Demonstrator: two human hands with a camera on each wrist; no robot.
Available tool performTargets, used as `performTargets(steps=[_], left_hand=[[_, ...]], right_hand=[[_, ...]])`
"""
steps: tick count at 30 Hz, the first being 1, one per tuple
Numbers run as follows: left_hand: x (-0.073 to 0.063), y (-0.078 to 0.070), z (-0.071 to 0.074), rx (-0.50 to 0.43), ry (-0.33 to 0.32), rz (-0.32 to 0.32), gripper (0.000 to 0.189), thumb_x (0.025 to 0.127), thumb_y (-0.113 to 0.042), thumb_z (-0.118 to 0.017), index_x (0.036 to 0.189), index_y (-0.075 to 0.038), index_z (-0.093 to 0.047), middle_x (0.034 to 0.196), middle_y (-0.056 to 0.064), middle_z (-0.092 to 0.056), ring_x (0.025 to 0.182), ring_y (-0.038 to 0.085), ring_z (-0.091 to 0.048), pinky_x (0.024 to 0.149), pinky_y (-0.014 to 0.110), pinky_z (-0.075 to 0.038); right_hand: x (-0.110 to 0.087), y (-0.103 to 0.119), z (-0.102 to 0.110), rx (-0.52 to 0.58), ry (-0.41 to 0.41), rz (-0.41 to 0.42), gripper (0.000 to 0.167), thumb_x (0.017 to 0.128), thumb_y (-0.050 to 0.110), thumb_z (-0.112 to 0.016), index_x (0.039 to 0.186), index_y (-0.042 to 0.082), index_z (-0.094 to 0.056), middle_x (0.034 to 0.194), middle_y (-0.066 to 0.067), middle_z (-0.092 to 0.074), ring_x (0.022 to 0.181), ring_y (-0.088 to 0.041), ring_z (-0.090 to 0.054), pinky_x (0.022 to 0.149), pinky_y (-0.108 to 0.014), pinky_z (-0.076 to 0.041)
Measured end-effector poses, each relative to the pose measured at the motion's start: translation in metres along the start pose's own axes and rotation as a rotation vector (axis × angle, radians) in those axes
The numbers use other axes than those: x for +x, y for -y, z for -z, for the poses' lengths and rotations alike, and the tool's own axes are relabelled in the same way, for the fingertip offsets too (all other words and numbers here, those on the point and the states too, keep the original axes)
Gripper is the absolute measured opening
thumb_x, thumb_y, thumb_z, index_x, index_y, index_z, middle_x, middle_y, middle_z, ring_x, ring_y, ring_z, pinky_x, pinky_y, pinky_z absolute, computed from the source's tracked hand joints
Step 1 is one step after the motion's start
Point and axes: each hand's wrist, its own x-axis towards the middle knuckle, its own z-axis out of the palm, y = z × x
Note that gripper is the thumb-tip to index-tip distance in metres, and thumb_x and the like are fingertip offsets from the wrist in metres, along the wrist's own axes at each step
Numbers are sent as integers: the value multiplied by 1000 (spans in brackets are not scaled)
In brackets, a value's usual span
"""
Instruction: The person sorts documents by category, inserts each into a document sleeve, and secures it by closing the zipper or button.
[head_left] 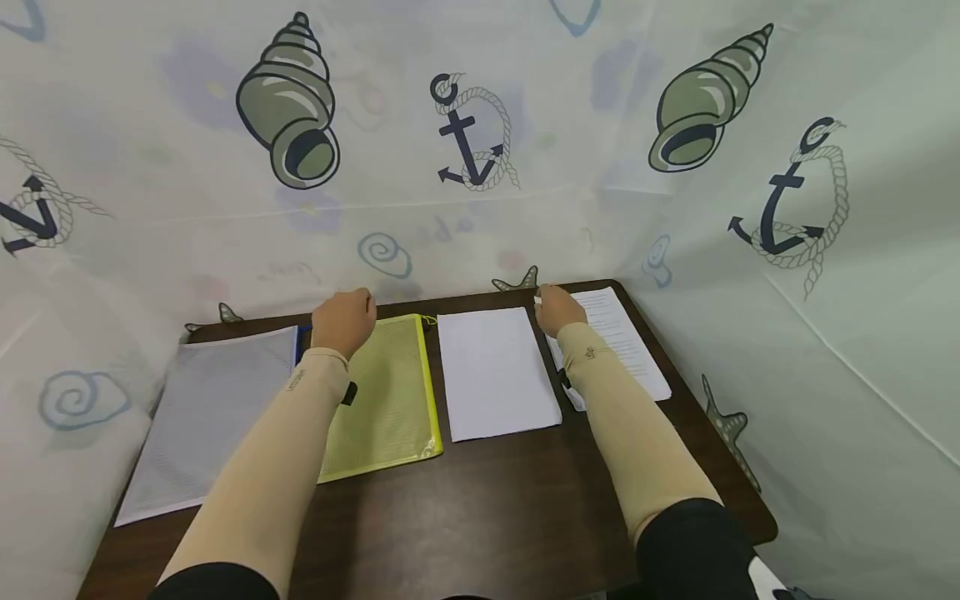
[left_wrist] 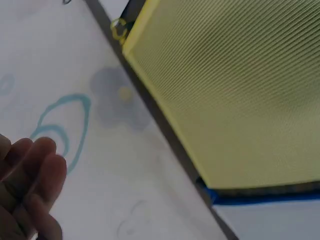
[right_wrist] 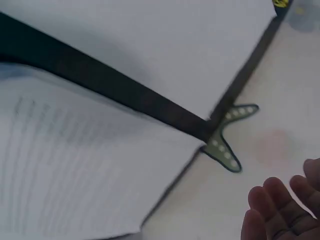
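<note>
My left hand hovers above the top left corner of a yellow mesh zip pouch. Its fingers curl loosely around nothing in the left wrist view. Over the top left corner of a stack of printed sheets is my right hand. The right wrist view shows its fingers relaxed and holding nothing. Between the hands lies a stack of blank white paper. To the left of the yellow pouch is a pale mesh pouch with a blue edge.
All of these lie in a row on a dark brown table. A whitish cloth printed with shells, anchors and starfish hangs right behind the table and along its sides. A yellow pull loop sits at a corner of the yellow pouch.
</note>
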Motion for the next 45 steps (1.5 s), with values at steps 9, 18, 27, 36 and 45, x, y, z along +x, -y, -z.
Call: performTargets(steps=[9,18,27,36,45], left_hand=[[-19,-13,-51,30,299,78,40,106,-31,-50,76,-6,-63,53,2,-44,45,17,-39,42,33,-33],[-38,-25,-110,-28,496,259,65,102,-55,-42,114,4,-66,103,24,-60,89,40,-60,71,51,-52],[-55,-33,-143,-108,557,364,104,90,-70,-55,161,-3,-19,165,30,0,147,58,1,85,87,-32],[-51,-31,-151,-179,580,268,88,94,-41,-53,159,6,-17,161,38,6,142,66,4,99,72,-40],[-48,-29,-155,-235,617,241,83,96,-37,-52,158,7,-19,161,39,5,142,66,4,106,73,-32]], right_hand=[[-12,-4,-58,-12,119,-115,34,101,22,-65,120,-7,-65,112,-21,-71,102,-34,-70,86,-44,-57],[-24,11,-89,-63,176,-268,54,95,41,-72,120,-7,-66,103,-18,-73,84,-26,-69,74,-38,-58],[-18,15,-118,-81,196,-431,75,87,46,-79,132,-8,-57,114,-23,-62,100,-34,-61,80,-48,-57],[-19,3,-122,-31,210,-487,90,82,49,-82,136,-10,-43,120,-27,-53,108,-37,-55,84,-43,-54],[-28,-10,-114,211,217,-388,80,96,19,-70,149,-17,-21,121,-32,-63,106,-40,-67,89,-46,-55]])
